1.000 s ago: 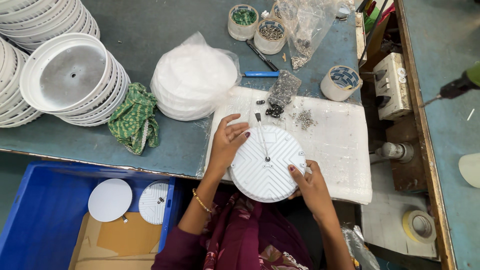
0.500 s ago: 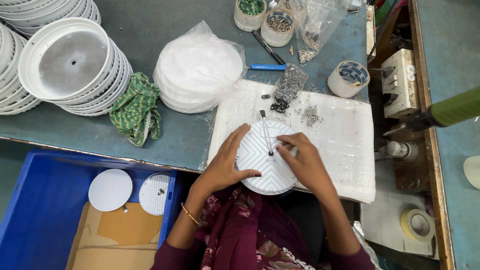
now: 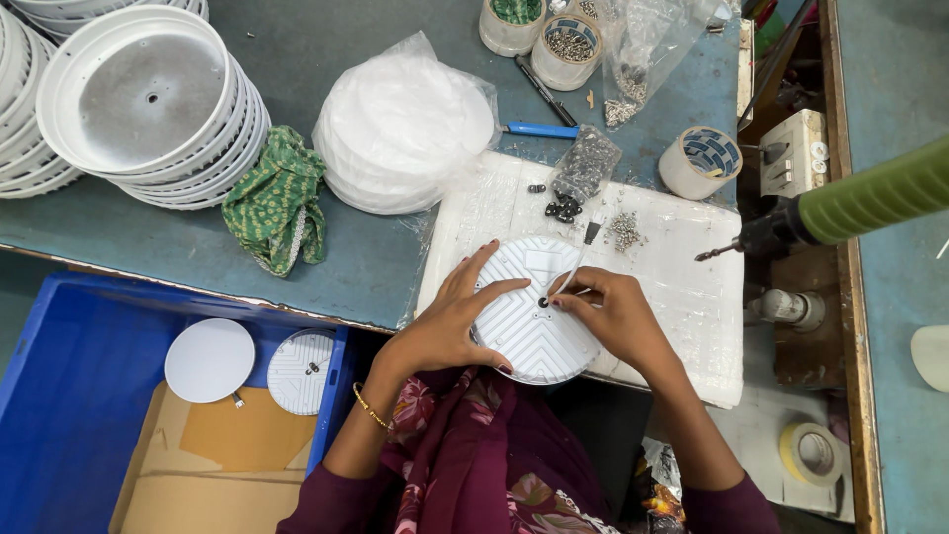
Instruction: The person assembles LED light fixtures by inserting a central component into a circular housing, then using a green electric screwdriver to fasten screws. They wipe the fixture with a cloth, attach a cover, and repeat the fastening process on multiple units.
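Both hands now meet at the ribbed disc (image 3: 529, 331) centre, right hand (image 3: 613, 316) pinching a screwdriver (image 3: 573, 265).

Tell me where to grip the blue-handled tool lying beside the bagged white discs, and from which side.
Grip the blue-handled tool around the middle of its blue handle, coming straight down from above. It lies flat on the teal table, with the bagged white discs close at its left end and a small bag of screws just below, so low sideways approaches look crowded.
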